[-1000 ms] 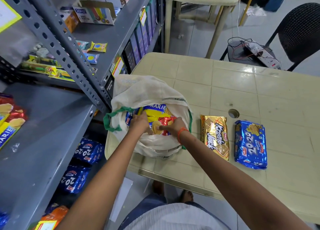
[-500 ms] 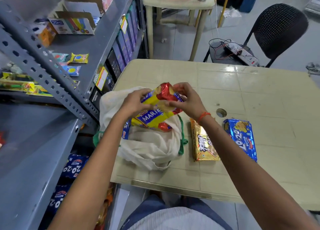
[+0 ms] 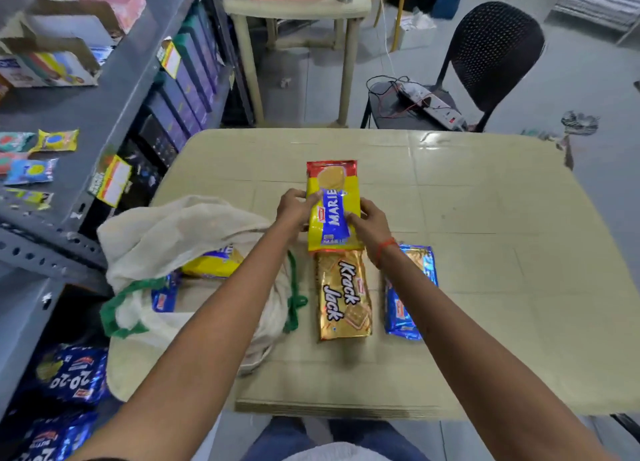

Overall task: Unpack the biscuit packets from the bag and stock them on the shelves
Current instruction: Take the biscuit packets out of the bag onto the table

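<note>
Both hands closed on one Marie packet (image 3: pixel 333 206) over the middle of the worktop (image 3: pixel 485 252), left hand (image 3: pixel 294 211) at its left edge, right hand (image 3: pixel 369 223) at its right, fingers (image 3: pixel 349 218) curled onto the wrapper. Just near of it, Krack Jack packet (image 3: pixel 343 294) lying flat, blue packet (image 3: pixel 408 297) to its right. Cloth bag (image 3: pixel 173 238) slumped at the near left, another yellow packet (image 3: pixel 213 263) showing in its mouth.

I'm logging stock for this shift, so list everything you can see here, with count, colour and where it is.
Marie packet: one, yellow and red, held over table
Krack Jack packet: one, gold, on table
20-20 packet: one, blue, on table, right of Krack Jack
cloth bag: one, cream with green handles, table's left edge, packets inside
table: one, beige
shelves: grey metal, left
chair: one, black, beyond table
left hand: gripping Marie packet
right hand: gripping Marie packet
</note>
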Tool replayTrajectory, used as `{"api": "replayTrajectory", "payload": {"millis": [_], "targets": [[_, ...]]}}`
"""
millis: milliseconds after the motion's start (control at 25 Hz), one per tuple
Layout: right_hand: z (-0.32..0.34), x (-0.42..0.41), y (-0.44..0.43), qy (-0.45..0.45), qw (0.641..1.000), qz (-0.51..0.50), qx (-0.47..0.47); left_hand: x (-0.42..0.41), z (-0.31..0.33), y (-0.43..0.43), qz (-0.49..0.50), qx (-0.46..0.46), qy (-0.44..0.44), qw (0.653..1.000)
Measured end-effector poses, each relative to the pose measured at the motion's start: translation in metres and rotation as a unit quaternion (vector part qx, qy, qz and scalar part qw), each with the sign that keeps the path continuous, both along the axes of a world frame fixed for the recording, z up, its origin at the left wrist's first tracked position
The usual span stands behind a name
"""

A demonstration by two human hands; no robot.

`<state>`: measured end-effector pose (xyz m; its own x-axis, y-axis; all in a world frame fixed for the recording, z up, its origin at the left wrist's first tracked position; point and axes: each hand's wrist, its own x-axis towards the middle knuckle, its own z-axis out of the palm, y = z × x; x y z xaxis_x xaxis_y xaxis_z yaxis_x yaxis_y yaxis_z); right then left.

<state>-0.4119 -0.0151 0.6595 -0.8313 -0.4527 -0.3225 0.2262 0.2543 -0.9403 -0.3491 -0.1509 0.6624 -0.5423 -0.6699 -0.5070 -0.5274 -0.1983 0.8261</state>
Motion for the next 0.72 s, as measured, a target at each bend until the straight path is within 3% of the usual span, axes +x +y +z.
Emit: {"api": "replayTrajectory", "payload": {"millis": [160,360,440,520,600,720], "targets": [[-0.018,-0.052,-0.019,0.013,0.994,0.088,0.057,-0.044,-0.021,-0.011,0.011,0.034,0.032,0.999],[-0.047,-0.062,-0.021,-0.031,0.984,0.143,0.104,-0.048,-0.032,0.004,-0.074,0.103,0.008,0.992],[-0.049,-0.056,-0.022,0.001,0.978,0.154,0.141,-0.043,-0.027,0.003,-0.087,0.099,0.017,0.991],[-0.042,-0.046,-0.029,0.122,0.968,0.120,0.186,-0.032,-0.017,0.006,-0.082,0.029,0.017,0.996],[-0.023,-0.019,-0.043,0.207,0.957,0.112,0.172,-0.004,-0.006,0.009,-0.049,-0.104,-0.019,0.993],[0.003,0.041,-0.073,0.180,0.947,0.243,0.105,0.070,-0.001,-0.003,0.009,-0.302,-0.112,0.947]]}}
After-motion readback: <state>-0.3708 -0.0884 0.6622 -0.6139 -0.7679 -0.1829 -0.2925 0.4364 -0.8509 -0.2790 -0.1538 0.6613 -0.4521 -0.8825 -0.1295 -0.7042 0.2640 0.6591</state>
